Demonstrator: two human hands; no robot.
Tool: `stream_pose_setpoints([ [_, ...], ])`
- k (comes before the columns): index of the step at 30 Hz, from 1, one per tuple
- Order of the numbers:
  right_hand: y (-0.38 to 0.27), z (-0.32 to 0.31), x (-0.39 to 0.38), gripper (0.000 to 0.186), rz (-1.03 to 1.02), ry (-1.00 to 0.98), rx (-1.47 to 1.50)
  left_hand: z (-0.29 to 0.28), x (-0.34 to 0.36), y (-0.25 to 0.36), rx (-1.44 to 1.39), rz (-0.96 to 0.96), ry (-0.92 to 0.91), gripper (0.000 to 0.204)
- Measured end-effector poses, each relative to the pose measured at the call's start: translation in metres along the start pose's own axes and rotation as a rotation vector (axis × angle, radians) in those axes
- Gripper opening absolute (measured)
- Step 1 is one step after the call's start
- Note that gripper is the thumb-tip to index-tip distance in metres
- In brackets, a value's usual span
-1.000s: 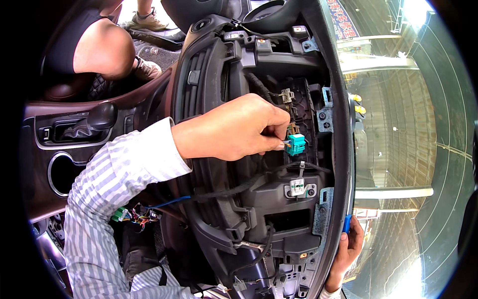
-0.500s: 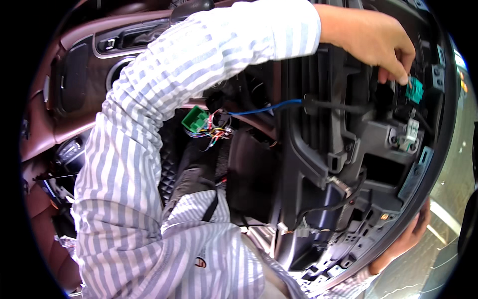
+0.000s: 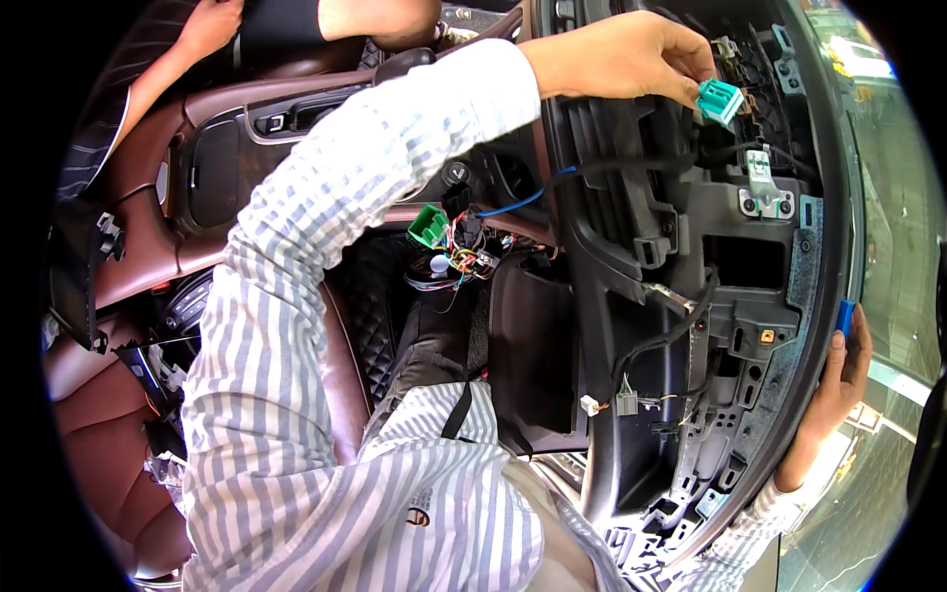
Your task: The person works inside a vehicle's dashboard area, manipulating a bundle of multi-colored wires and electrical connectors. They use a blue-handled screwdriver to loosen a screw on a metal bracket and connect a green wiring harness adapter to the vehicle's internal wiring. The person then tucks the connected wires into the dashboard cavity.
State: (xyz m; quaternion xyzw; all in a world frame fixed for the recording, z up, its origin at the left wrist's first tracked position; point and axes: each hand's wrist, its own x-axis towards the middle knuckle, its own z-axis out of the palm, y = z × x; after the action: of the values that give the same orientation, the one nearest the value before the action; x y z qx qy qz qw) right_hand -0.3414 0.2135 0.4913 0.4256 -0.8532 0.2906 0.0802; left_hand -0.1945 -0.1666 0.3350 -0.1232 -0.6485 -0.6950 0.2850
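My left hand reaches across the opened dashboard, fingers pinched on a teal plastic wiring connector. The connector is held over the dark cavity near the dash's far edge. At the right, by the windscreen, my right hand has its fingers closed at a small blue piece along the dashboard rim; its kind cannot be made out. A green connector block with a tangle of coloured wires hangs above my legs, and a blue cable runs from there toward the dash.
Another person's hand and bare knee show at the upper left. A brown centre console lies beneath. The dash has a metal bracket, a loose black cable and a grey plug. Windscreen glass lines the right.
My left hand has drawn the teal connector away from the dash cavity toward the upper left. The blue piece has come into sight at my right hand. The view has shifted, showing another person.
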Motion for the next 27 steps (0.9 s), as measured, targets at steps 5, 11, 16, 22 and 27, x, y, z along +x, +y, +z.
stream_pose_setpoints([
  [5,-0.013,-0.005,-0.006,0.044,0.008,-0.003,-0.035,0.003,-0.010,0.001,0.096,0.012,0.071,0.025],
  [11,-0.009,-0.013,-0.002,0.044,-0.043,-0.055,-0.145,0.003,-0.015,0.001,0.074,-0.012,0.081,0.022],
  [16,-0.020,-0.009,0.032,0.041,-0.083,-0.125,-0.128,0.000,-0.016,-0.003,0.011,-0.057,0.123,0.026],
  [22,-0.006,0.011,0.075,0.038,-0.107,-0.171,-0.116,0.010,-0.012,0.001,0.127,-0.095,0.224,0.041],
  [27,0.014,0.015,0.077,0.032,-0.123,-0.086,-0.125,0.005,-0.017,0.001,0.105,-0.093,0.186,0.046],
])
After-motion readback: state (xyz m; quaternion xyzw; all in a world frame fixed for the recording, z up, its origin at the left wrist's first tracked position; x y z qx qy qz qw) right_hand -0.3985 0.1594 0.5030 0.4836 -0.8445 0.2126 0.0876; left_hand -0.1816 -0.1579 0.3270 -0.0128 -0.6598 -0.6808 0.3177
